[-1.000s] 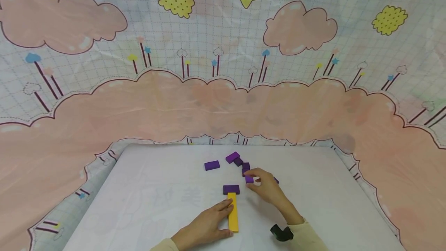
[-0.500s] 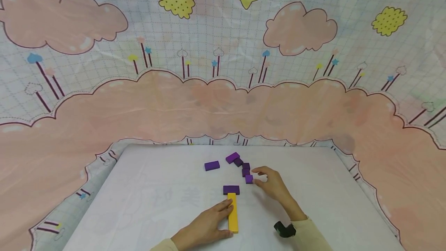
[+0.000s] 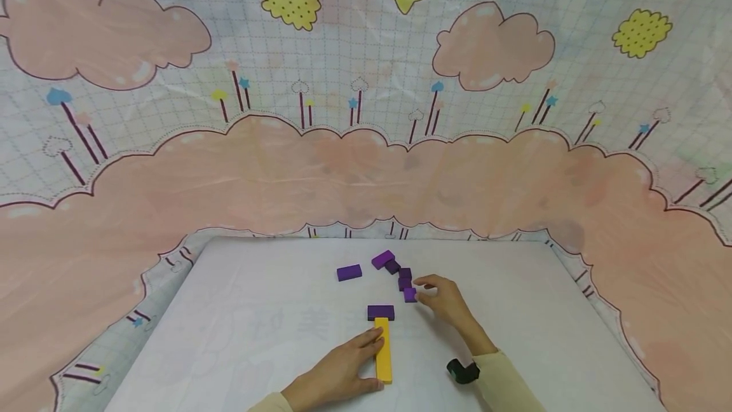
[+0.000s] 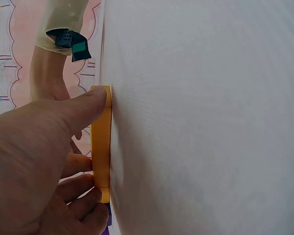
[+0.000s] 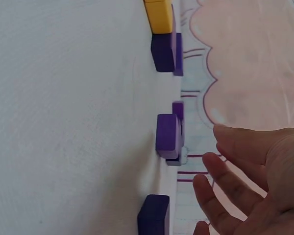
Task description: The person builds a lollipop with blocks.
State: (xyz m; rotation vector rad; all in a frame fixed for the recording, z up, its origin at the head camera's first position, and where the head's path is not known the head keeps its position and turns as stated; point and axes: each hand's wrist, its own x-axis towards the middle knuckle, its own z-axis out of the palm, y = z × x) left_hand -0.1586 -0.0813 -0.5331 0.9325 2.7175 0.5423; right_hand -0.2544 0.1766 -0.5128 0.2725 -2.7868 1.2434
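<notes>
In the head view my left hand [image 3: 343, 366] holds a long yellow block [image 3: 383, 361] lying flat, thumb at its near end and fingers along its left side. The left wrist view shows the thumb and curled fingers against this yellow block [image 4: 101, 147]. Across its far end lies a purple block [image 3: 380, 313]. My right hand [image 3: 446, 301], fingers loosely bent and spread, is beside a small purple block [image 3: 410, 295]. The right wrist view has these fingers apart from the purple block [image 5: 167, 136]. That block ends a curved row with dark purple blocks [image 3: 405, 278] and a longer purple one [image 3: 383, 259].
A separate purple block [image 3: 349, 273] lies left of the row. Another dark purple block [image 5: 154, 215] shows low in the right wrist view. The white tabletop [image 3: 240, 323] meets a cloud-patterned backdrop [image 3: 343, 177] behind. A dark wrist device [image 3: 462, 371] sits at the right sleeve.
My right hand has let go of the small purple block and drawn slightly right, leaving it at the row's near end. My left hand stays on the yellow block.
</notes>
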